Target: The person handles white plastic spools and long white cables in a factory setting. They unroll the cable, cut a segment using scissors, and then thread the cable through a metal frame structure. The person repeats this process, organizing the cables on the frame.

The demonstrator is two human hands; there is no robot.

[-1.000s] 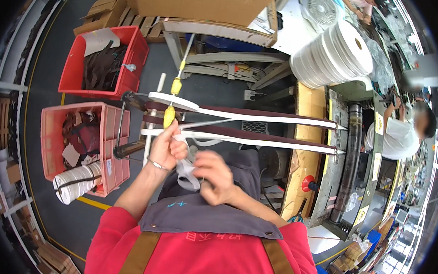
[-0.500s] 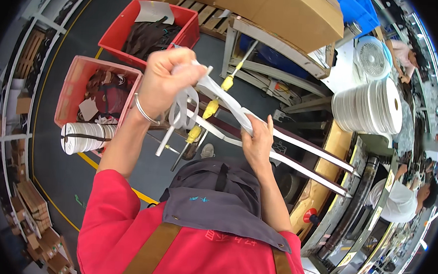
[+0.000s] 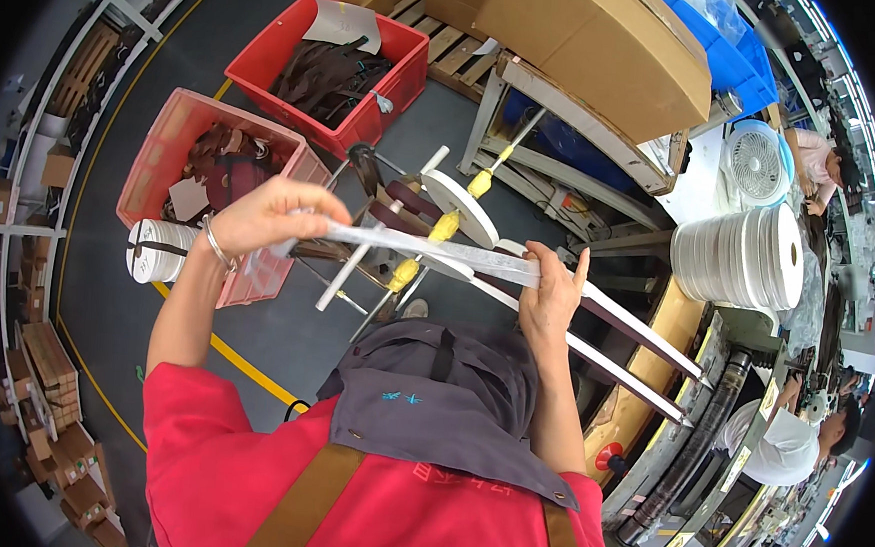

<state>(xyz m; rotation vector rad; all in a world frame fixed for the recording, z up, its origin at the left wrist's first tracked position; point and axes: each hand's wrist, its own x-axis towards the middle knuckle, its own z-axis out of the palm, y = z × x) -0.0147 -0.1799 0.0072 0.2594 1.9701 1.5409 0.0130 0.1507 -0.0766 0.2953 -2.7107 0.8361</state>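
Observation:
A translucent white strip [image 3: 429,251] stretches nearly straight between my two hands. My left hand [image 3: 279,216] pinches its left end, with a little of the strip hanging below the fingers. My right hand [image 3: 554,293] grips the other end between thumb and fingers, one finger sticking up. Behind the strip, a thin white roll [image 3: 462,207] sits on a metal rod with yellow-wrapped pieces [image 3: 444,226]. Two white bands with brown material beneath [image 3: 635,324] run from near my right hand to the machine [image 3: 693,445] at the right.
Two red bins, one nearer [image 3: 153,171] and one farther [image 3: 405,71], hold dark scraps. A large white spool [image 3: 737,257] and a fan [image 3: 758,163] stand at the right. A cardboard box [image 3: 602,43] lies on the bench. People sit at the far right.
My left hand has come down and to the left, and the looped strip is now drawn out straight. My right hand still grips it, slightly farther right. The thin roll now shows.

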